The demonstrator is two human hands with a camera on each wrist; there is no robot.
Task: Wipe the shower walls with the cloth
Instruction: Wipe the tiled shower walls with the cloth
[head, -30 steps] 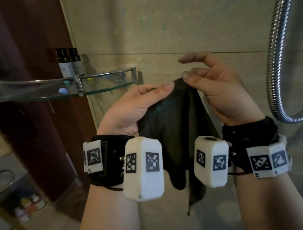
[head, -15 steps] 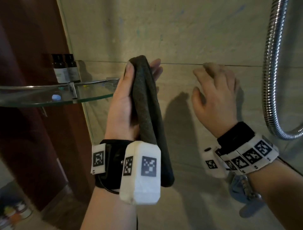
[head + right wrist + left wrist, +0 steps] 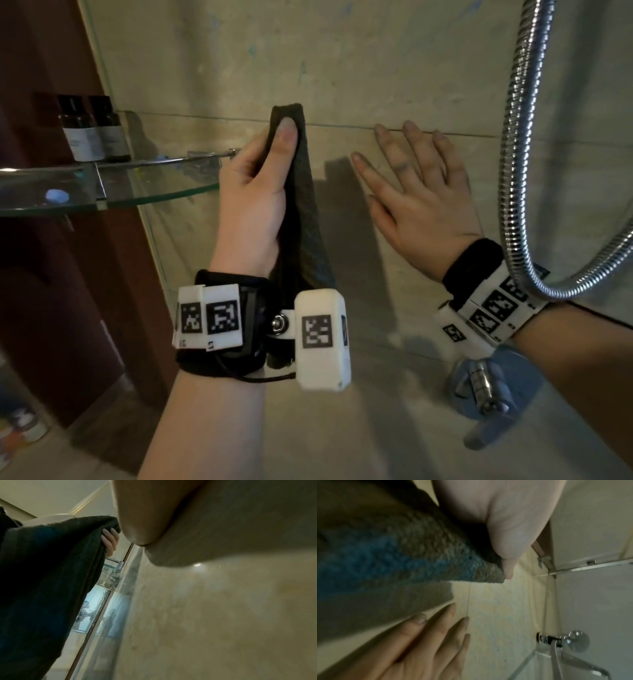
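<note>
Right now your left hand (image 3: 253, 202) grips the cloth (image 3: 298, 212), thumb clamped over the top fold, fingers wrapped behind it. The cloth stands edge-on to the shower wall (image 3: 342, 68), folded into a narrow strip, with its tail hanging past your wrist. Its top sits at the grout line (image 3: 342, 126). From the left wrist view the folded end looks close to the tile, but I can't tell if it's touching.

Your right hand (image 3: 421, 192) is flat on the wall just to the right of the cloth, fingers spread and straight, holding nothing. It works as a brace.

Judgement on the step: you're at the start of the wipe, little or no wall covered yet.

Suggestions:
- Rotate the left wrist so the broad face of the cloth meets the tile, not the edge. The edge gives a thin contact line.
- Get your palm behind the cloth and press through it; a thumb pinch alone will likely let the fold slide.
- Bunch up the hanging tail or it will drag.
- Work in overlapping passes and go along the grout line.

Hazards near the hands:
- The glass shelf (image 3: 102, 192) is just left of your left hand, with two small bottles (image 3: 94, 130) on it. Keep leftward strokes short there.
- The shower hose (image 3: 520, 154) hangs right of your right hand, and the tap fitting (image 3: 493, 383) sits below that wrist. Move the brace hand before wiping that side.
</note>
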